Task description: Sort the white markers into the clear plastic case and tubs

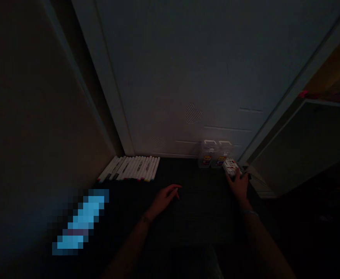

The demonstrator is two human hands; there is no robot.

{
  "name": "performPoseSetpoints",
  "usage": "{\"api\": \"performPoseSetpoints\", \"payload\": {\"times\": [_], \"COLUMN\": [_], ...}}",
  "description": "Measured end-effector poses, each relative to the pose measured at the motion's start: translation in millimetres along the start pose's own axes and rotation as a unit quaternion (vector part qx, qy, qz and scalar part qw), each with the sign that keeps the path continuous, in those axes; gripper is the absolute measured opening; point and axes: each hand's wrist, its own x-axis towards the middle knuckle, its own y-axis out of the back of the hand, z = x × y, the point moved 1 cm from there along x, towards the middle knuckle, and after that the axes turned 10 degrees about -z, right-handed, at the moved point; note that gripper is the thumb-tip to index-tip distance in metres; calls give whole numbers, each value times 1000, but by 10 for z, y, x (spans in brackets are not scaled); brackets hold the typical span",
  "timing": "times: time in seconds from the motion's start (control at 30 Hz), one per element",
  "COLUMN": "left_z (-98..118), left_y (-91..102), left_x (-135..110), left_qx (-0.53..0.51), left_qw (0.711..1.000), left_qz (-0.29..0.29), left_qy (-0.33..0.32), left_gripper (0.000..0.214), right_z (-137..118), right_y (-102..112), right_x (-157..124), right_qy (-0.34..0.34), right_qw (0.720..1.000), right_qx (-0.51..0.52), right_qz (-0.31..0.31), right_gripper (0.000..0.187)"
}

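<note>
The scene is very dark. My left hand (165, 199) rests on the dark floor surface (193, 217), fingers loosely curled and pointing right, holding nothing I can see. My right hand (239, 185) reaches forward and touches a small white box-like pack (230, 167) with coloured marks; its fingers lie on the pack's near end. A row of several white markers (132, 168) lies side by side to the left, near the wall. Two clear containers with labels (213, 155) stand just behind the white pack, against the door.
A pale closed door (193, 77) fills the view ahead. A wall (27, 116) stands on the left. A glowing blue pixelated patch (81, 223) lies on the floor at left. A pale panel or cabinet side (303, 143) leans at right.
</note>
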Motion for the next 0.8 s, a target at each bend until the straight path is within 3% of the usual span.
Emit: {"api": "performPoseSetpoints", "payload": {"times": [0.2,0.47,0.8], "left_z": [33,11,8], "left_y": [11,-3,6], "left_x": [-15,-21,-27], "left_qx": [-1,19,21], "left_qw": [1000,1000,1000], "left_qz": [-5,8,4], "left_qy": [-13,-4,-17], "left_gripper": [43,43,43], "right_z": [-353,-969,-994], "right_y": [140,355,613], "right_x": [5,363,543], "right_qy": [114,133,228], "right_qw": [987,968,966], "right_qx": [92,173,98], "right_qz": [65,120,79], "right_gripper": [79,83,56]}}
